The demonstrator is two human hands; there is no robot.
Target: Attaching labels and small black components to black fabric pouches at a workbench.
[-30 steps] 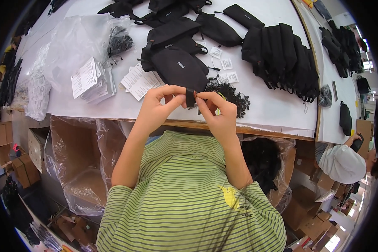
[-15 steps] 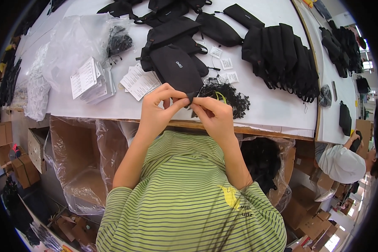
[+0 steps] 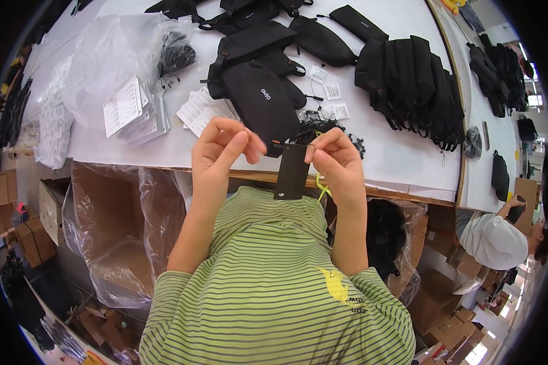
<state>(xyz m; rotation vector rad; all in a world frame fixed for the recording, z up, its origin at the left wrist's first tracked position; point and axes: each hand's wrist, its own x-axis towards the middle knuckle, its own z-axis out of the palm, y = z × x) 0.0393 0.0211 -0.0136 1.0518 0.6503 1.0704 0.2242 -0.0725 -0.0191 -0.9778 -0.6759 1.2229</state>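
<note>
The right hand (image 3: 342, 163) pinches a cord (image 3: 302, 145); its black tag (image 3: 291, 175) hangs across the table's (image 3: 408, 161) near edge. The left hand (image 3: 212, 155), loosely curled, fingers parted, is beside the pouch (image 3: 265, 103). Cards (image 3: 200, 111) lie left of it.

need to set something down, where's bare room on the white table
Bare white table shows between the row of black pouches and the front edge, right of the right hand. A smaller patch lies between the stacked white cards and that edge. The middle is crowded with more pouches and black cords.
</note>
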